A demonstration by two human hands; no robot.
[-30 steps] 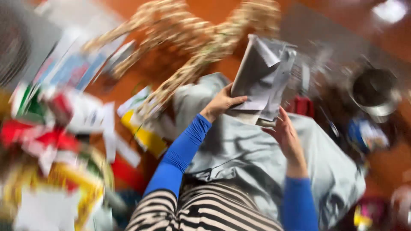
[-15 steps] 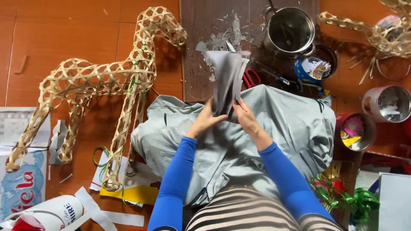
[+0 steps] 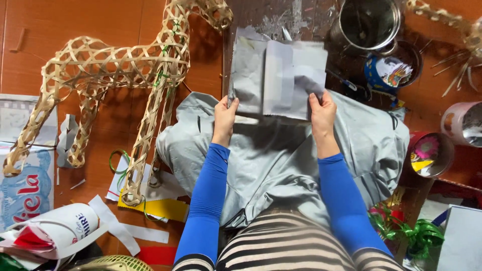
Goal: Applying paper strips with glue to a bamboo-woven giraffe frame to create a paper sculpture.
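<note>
at far left, printed paper packaging [image 3: 25, 185] and white paper strips [image 3: 118, 228] lie on an orange-brown floor [image 3: 100, 20], beside a woven bamboo animal frame [image 3: 115, 70] that lies flat with its legs pointing toward the person. a yellow paper sheet [image 3: 160, 208] sits under the frame's rear legs.

at centre, a person in blue sleeves [image 3: 206, 200] and striped clothing sits with a grey cloth [image 3: 271, 160] spread over the lap. the left hand [image 3: 224, 116] is closed on the left edge of a folded grey sheet of paper [image 3: 278, 78], thumb on top; the right hand [image 3: 322, 113] pinches the sheet's lower right corner, fingers curled under it. the sheet is held open and flat between both hands, above the cloth and over a dark, paint-smeared board [image 3: 281, 15].

to the right, a metal pot [image 3: 369, 22] stands at the top, with a blue tin [image 3: 389, 73] of paper scraps just below it. further right, a red round container [image 3: 429, 153] and a pink tub [image 3: 462, 123] sit near the edge, and green ribbon [image 3: 406, 231] curls at the lower right.
</note>
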